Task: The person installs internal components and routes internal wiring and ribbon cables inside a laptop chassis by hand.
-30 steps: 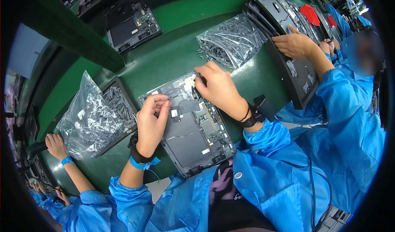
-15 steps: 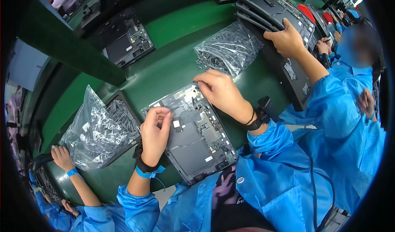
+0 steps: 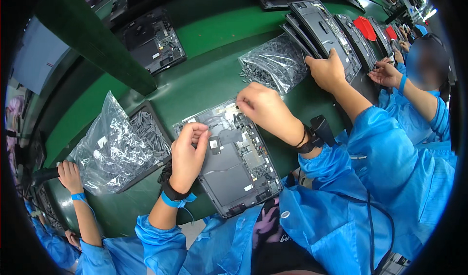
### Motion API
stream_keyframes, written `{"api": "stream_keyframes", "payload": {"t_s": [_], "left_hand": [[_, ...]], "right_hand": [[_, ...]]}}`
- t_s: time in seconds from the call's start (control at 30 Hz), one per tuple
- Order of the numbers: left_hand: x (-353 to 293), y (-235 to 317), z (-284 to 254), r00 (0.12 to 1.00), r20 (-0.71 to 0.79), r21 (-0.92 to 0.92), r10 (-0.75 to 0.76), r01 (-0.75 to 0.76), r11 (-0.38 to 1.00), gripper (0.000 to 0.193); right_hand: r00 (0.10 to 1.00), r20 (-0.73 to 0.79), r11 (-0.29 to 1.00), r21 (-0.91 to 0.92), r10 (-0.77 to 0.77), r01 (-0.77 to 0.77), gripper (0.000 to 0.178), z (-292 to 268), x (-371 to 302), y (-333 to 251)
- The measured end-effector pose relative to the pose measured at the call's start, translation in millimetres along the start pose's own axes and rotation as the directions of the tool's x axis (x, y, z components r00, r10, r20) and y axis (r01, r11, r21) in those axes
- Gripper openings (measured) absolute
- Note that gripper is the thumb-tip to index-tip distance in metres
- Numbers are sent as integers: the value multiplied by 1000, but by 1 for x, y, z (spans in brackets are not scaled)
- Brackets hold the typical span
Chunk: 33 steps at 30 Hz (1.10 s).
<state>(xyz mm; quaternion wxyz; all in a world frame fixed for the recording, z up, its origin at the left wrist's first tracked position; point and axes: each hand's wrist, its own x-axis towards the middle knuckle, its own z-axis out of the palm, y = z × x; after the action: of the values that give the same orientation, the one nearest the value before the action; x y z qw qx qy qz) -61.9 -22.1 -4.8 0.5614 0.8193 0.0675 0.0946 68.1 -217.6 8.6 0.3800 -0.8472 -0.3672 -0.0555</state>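
An opened laptop base point(image 3: 226, 172) lies in front of me, its circuit board and dark inner panels showing. Over its left side, my left hand point(image 3: 187, 153) is closed with thumb and fingers curled together; what they hold, if anything, is too small to make out. My right hand point(image 3: 265, 108) is closed in a pinch at the base's far right corner, by the pale strips point(image 3: 229, 113) there. Its fingertips are partly hidden, and I cannot see what is between them.
Left stands a dark tray point(image 3: 163, 128) of small grey strips under a clear plastic bag point(image 3: 105, 153). Another bag of grey pieces point(image 3: 273, 63) lies far right. A co-worker's hand point(image 3: 329, 72) grips stacked laptop bases point(image 3: 324, 29). A green post point(image 3: 92, 41) rises behind; another base point(image 3: 153, 41) lies beyond.
The co-worker's hand and the stacked laptop bases on the right have shifted. Another person's arm now reaches in behind them. My hands stay nearly in place over the laptop base.
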Motion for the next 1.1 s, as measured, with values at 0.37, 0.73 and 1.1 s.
{"api": "stream_keyframes", "payload": {"t_s": [0.37, 0.73, 1.1], "left_hand": [[1, -5, 2, 999, 19, -27, -44, 45, 999, 8], [1, -3, 2, 999, 27, -18, -40, 40, 999, 10], [3, -3, 2, 997, 32, -44, -66, 68, 997, 9]], "right_hand": [[999, 37, 1000, -10, 7, -7, 5, 0, 3, 12], [983, -76, 983, 82, 168, -161, 11, 3, -5, 3], [986, -83, 985, -84, 143, -150, 14, 25, -7, 4]]}}
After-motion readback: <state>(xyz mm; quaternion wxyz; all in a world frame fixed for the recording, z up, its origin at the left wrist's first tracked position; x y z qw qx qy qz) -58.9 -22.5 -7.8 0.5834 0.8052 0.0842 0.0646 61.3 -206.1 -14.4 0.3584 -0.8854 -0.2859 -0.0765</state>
